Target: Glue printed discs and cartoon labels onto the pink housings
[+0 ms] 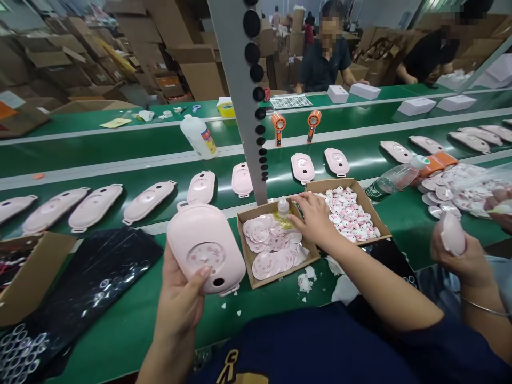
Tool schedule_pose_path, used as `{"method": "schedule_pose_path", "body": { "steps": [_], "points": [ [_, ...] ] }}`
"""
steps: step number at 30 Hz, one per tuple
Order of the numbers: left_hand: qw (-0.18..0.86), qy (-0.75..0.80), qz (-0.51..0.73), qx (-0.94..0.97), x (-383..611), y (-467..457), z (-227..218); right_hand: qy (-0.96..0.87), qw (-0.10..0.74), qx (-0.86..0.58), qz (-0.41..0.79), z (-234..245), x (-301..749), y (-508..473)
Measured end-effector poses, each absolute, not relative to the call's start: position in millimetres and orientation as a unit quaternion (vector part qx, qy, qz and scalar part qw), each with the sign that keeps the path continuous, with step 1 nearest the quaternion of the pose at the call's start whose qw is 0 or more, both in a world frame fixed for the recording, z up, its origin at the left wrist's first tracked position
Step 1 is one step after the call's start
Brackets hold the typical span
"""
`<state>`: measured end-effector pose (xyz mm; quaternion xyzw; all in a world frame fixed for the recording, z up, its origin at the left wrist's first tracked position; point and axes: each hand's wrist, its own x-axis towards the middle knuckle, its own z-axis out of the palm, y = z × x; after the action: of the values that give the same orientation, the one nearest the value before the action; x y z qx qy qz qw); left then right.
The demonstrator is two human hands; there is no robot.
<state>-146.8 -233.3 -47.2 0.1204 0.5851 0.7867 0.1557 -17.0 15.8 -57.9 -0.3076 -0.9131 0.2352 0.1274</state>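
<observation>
My left hand [180,298] is closed round a pink oval casing [205,255], held up with its round recess and small hole facing me. My right hand [316,217] reaches palm down over the wall between two cardboard trays. Its fingers are stretched out towards a small clear dropper bottle [283,207], and I see nothing in them. The left tray [246,264] holds pink round discs. The right tray [382,224] holds several small white and pink cat-face pieces.
Pink casings [149,201] lie in a row on the green conveyor [80,160]. A grey post [240,106] rises behind the trays. A co-worker's hand [460,256] at the right holds a pink part. A black sheet [100,277], a white bottle [199,137] and two orange fans [279,128] are nearby.
</observation>
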Motion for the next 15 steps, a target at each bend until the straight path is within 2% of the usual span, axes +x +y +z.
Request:
{"method": "schedule_pose_path", "body": {
  "steps": [3,7,12,15],
  "points": [
    [0.152,0.585,0.790,0.097,-145,-234,-46,-0.915,0.134,-0.322,0.204,-82,-44,34],
    [0.203,0.579,0.784,0.088,-141,-230,-50,-0.917,0.168,-0.298,0.205,-96,-63,33],
    [0.220,0.553,0.800,0.074,-147,-228,-56,-0.912,0.226,-0.218,0.264,-80,-44,27],
    [0.235,0.523,0.814,0.096,-142,-228,-59,-0.891,0.263,-0.123,0.350,-56,-14,19]
  ]
}}
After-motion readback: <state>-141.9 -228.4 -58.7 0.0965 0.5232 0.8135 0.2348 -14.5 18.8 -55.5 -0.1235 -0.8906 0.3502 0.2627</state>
